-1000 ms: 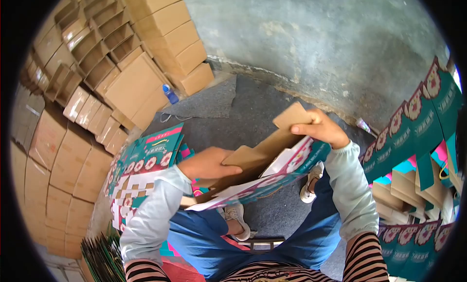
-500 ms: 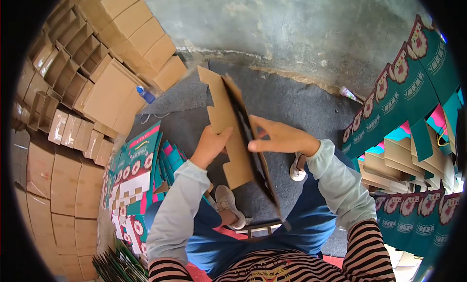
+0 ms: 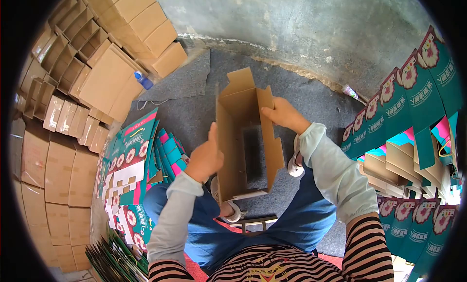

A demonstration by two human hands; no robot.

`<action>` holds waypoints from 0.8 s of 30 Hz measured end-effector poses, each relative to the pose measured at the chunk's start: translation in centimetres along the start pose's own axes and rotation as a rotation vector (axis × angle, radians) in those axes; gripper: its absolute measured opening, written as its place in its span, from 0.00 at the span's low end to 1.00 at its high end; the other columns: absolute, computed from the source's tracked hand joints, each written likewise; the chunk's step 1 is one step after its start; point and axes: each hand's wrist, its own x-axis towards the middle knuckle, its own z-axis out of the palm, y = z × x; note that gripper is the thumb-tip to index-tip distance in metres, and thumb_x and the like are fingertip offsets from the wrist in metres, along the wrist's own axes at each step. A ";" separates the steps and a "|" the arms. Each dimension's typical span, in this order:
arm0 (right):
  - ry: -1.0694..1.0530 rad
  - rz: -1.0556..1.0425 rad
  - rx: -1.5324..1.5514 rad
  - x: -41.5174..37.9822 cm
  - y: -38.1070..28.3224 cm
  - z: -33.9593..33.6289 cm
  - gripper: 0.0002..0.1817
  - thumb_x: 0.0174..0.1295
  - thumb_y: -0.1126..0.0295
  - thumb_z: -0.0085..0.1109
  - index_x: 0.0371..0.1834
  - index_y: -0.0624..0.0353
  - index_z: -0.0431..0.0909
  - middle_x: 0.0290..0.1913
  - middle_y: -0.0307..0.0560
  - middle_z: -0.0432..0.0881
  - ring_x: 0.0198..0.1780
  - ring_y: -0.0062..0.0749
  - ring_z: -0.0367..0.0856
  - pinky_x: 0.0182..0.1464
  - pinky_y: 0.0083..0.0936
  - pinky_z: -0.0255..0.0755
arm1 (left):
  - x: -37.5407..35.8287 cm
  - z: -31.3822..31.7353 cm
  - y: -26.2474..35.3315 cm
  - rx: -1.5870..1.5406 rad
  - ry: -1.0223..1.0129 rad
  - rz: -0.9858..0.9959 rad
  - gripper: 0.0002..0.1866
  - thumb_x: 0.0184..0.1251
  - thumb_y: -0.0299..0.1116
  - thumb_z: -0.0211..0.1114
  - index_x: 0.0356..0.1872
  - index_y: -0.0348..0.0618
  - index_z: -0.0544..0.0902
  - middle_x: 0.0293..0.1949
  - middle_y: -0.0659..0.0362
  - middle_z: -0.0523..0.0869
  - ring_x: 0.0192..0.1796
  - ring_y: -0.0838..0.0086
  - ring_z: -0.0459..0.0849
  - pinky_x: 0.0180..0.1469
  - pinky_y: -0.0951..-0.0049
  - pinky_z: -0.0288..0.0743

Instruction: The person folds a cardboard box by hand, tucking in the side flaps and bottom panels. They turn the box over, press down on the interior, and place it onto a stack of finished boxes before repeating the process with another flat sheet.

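A brown cardboard box [image 3: 228,131] stands opened out between my hands, its top and bottom unclosed, so grey floor shows through it. My left hand [image 3: 206,158] lies against the outside of its left wall, index finger pointing up along it and the other fingers partly hidden. My right hand [image 3: 287,115] pinches the upper right wall near a flap, thumb inside. Both forearms wear pale sleeves.
Flat green printed cartons [image 3: 124,155] lie at the left beside my leg. Brown boxes [image 3: 61,170] are stacked farther left. Green printed cartons [image 3: 418,102] stand in rows at the right. A blue bottle [image 3: 143,81] is near the wall.
The cardboard has gone from nearly flat to an open, four-walled shape. My right hand has moved up to its upper right edge, and my left hand has moved slightly down along the left wall.
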 end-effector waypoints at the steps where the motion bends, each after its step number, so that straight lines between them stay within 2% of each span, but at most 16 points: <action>1: -0.012 -0.020 -0.038 0.2 -0.4 0.1 0.16 0.56 0.63 0.52 0.36 0.67 0.78 0.35 0.65 0.81 0.42 0.59 0.80 0.45 0.45 0.73 | -0.5 0.2 1.0 0.148 0.014 0.019 0.43 0.52 0.26 0.57 0.71 0.33 0.48 0.47 0.36 0.78 0.41 0.42 0.82 0.45 0.53 0.77; 2: -0.025 -0.035 -0.078 0.2 -0.7 0.2 0.16 0.56 0.63 0.52 0.36 0.67 0.78 0.35 0.64 0.82 0.41 0.59 0.80 0.45 0.45 0.73 | -0.7 0.3 2.3 0.174 -0.024 -0.006 0.47 0.48 0.24 0.60 0.72 0.32 0.46 0.56 0.37 0.71 0.45 0.43 0.80 0.45 0.54 0.77; 5: -0.026 -0.039 -0.145 0.1 -1.1 1.2 0.15 0.56 0.63 0.52 0.38 0.65 0.78 0.36 0.63 0.82 0.41 0.59 0.80 0.45 0.45 0.72 | 0.3 2.9 2.9 0.255 0.093 0.086 0.48 0.45 0.24 0.61 0.70 0.29 0.47 0.67 0.37 0.60 0.50 0.42 0.77 0.48 0.53 0.77; 6: -0.020 -0.037 -0.157 0.3 -0.8 1.5 0.15 0.56 0.64 0.52 0.39 0.64 0.78 0.36 0.62 0.82 0.41 0.58 0.80 0.46 0.44 0.72 | 1.0 3.2 3.1 0.316 0.060 0.045 0.48 0.44 0.25 0.64 0.70 0.30 0.51 0.69 0.40 0.58 0.52 0.46 0.75 0.47 0.55 0.77; 9: 0.006 -0.107 -0.314 1.6 0.4 1.9 0.15 0.56 0.64 0.53 0.40 0.63 0.78 0.36 0.63 0.82 0.41 0.58 0.80 0.45 0.44 0.73 | 2.1 3.4 3.9 0.381 -0.015 0.023 0.46 0.43 0.26 0.65 0.69 0.29 0.55 0.70 0.41 0.57 0.54 0.49 0.75 0.49 0.57 0.76; 10: -0.005 -0.104 -0.288 1.8 0.7 1.8 0.15 0.56 0.64 0.53 0.40 0.63 0.78 0.36 0.63 0.82 0.41 0.58 0.80 0.45 0.44 0.73 | 2.3 3.6 4.1 0.414 0.003 0.048 0.45 0.43 0.27 0.66 0.68 0.29 0.57 0.70 0.42 0.58 0.58 0.51 0.72 0.51 0.58 0.75; 13: -0.027 -0.076 -0.213 2.2 1.1 1.6 0.15 0.56 0.63 0.55 0.40 0.63 0.78 0.36 0.63 0.82 0.41 0.57 0.80 0.45 0.44 0.73 | 3.4 4.6 3.9 0.470 0.015 0.071 0.44 0.44 0.29 0.67 0.67 0.28 0.59 0.70 0.43 0.58 0.61 0.52 0.69 0.54 0.57 0.73; 15: -0.022 -0.032 -0.174 2.1 1.0 1.4 0.17 0.56 0.61 0.58 0.42 0.63 0.78 0.37 0.62 0.82 0.41 0.57 0.81 0.44 0.43 0.73 | 4.1 4.8 4.1 0.472 -0.050 0.019 0.43 0.45 0.32 0.68 0.66 0.29 0.60 0.69 0.43 0.59 0.62 0.52 0.68 0.54 0.57 0.74; 18: 0.169 0.004 -0.209 0.9 -0.1 1.6 0.20 0.56 0.58 0.61 0.43 0.64 0.76 0.38 0.59 0.81 0.41 0.57 0.80 0.43 0.42 0.74 | 4.6 5.1 3.9 0.470 -0.058 0.001 0.43 0.44 0.33 0.67 0.65 0.27 0.61 0.68 0.42 0.61 0.62 0.50 0.67 0.56 0.60 0.75; 21: 0.526 -0.485 -0.401 -3.3 -5.3 1.6 0.21 0.56 0.56 0.63 0.42 0.63 0.75 0.37 0.56 0.80 0.40 0.57 0.79 0.42 0.41 0.74 | 4.5 4.9 3.9 0.454 -0.037 0.013 0.43 0.44 0.33 0.67 0.64 0.27 0.62 0.67 0.42 0.62 0.61 0.49 0.69 0.55 0.60 0.76; 23: 0.099 -0.591 -0.274 -7.0 -7.5 1.8 0.19 0.57 0.55 0.62 0.38 0.61 0.75 0.34 0.55 0.78 0.39 0.55 0.78 0.42 0.41 0.73 | 5.1 5.5 2.8 0.410 0.002 0.048 0.42 0.45 0.35 0.69 0.64 0.29 0.63 0.67 0.43 0.62 0.59 0.52 0.71 0.54 0.60 0.75; 24: -0.116 -0.534 -0.268 -8.9 -8.4 1.7 0.19 0.58 0.55 0.61 0.36 0.61 0.76 0.33 0.54 0.78 0.38 0.53 0.78 0.43 0.41 0.72 | 5.3 5.9 2.4 0.389 0.018 0.062 0.42 0.46 0.36 0.69 0.64 0.30 0.64 0.68 0.44 0.62 0.58 0.53 0.72 0.53 0.60 0.75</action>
